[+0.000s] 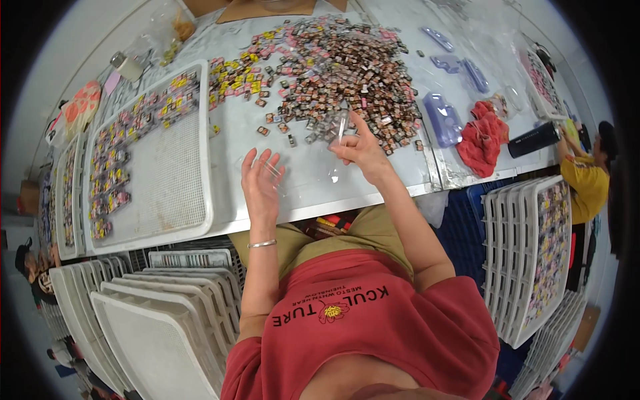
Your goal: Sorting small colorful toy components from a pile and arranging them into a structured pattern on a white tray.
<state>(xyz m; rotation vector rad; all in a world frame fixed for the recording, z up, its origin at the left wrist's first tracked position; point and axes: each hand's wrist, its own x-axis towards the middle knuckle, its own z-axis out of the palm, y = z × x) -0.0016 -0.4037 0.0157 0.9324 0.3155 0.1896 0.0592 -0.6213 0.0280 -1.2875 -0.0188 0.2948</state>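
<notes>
Over the front of the white table, my right hand (365, 151) pinches a clear plastic piece (343, 127) between thumb and fingers, at the near edge of a big pile of small printed blocks (360, 67). The blocks are brown, pink and yellow. My left hand (261, 183) is raised to the left of it, palm up with fingers curled, holding another clear plastic piece (272, 169). The exact shape of both clear pieces is hard to make out. Beside my left hand lies a white mesh tray (207, 153), partly filled with rows of clustered small blocks.
Purple plastic holders (442, 120), a red cloth (481, 140) and a black bottle (535, 139) lie on the right. Stacked white trays (153, 333) stand below the table at left, more trays (510, 253) at right. A person in yellow (583, 187) is at far right.
</notes>
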